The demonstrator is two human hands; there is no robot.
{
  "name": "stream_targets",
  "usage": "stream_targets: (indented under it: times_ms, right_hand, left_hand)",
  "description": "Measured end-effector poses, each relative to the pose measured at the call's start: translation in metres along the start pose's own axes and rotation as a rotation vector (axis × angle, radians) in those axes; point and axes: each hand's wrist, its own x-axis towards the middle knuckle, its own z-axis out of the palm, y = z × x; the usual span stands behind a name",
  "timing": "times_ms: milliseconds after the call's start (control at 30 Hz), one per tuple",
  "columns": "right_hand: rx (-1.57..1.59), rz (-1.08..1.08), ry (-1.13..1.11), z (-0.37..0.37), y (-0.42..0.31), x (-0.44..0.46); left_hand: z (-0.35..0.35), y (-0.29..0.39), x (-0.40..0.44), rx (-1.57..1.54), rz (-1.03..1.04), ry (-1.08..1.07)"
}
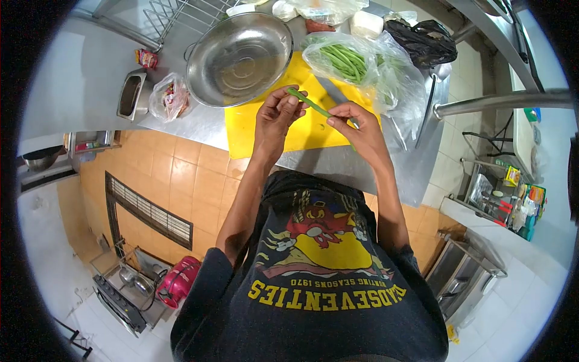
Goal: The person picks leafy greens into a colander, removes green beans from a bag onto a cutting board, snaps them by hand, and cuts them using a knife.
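A green bean (pixel 315 105) stretches between my two hands above the yellow cutting board (pixel 244 134). My left hand (pixel 278 117) pinches its upper left end between thumb and fingers. Farther along, my right hand (pixel 357 128) has its fingers closed round the other part, and a bit of green shows below that hand. A knife (pixel 332 90) lies on the board behind the bean, its handle hidden. Beyond the board's left part sits a large metal bowl (pixel 238 60) with nothing visible in it. Behind my right hand, a clear plastic bag (pixel 344 60) holds several green beans.
On the metal table's left stand a small steel container (pixel 132 96) and a plastic bag with reddish contents (pixel 170 98). A wire rack (pixel 181 18) is at the back. A black plastic bag (pixel 425 43) lies back right, near a metal rail (pixel 500 102).
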Motion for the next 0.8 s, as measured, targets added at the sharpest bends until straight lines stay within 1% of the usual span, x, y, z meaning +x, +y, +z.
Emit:
stream_targets:
  times_ms: [167,267,367,467,500,600,700,800]
  right_hand:
    - [-0.016,-0.016,0.002,0.000,0.000,0.000]
    - [-0.017,-0.019,0.003,0.000,0.001,-0.001]
    - [-0.029,0.005,-0.005,0.000,0.003,-0.003]
    - [-0.023,0.047,-0.003,-0.006,0.005,-0.006]
    - [0.006,0.070,0.002,-0.008,0.007,-0.007]
    - [0.046,0.101,0.041,-0.011,0.014,-0.007]
    - [0.031,0.105,0.094,-0.012,0.028,-0.007]
    - [0.057,0.117,0.097,-0.009,0.045,-0.007]
  left_hand:
    - [0.004,0.005,-0.002,0.007,-0.019,-0.004]
    - [0.004,0.006,-0.003,0.102,0.028,-0.013]
    - [0.001,0.006,0.001,0.090,0.049,0.069]
    - [-0.007,0.006,0.007,-0.126,0.091,0.130]
    - [-0.009,0.006,0.007,-0.146,0.076,0.145]
    - [-0.018,0.000,0.003,-0.121,0.015,0.173]
    - [-0.035,-0.013,-0.002,0.060,-0.004,0.189]
    - [-0.053,-0.028,-0.005,0.125,-0.040,0.199]
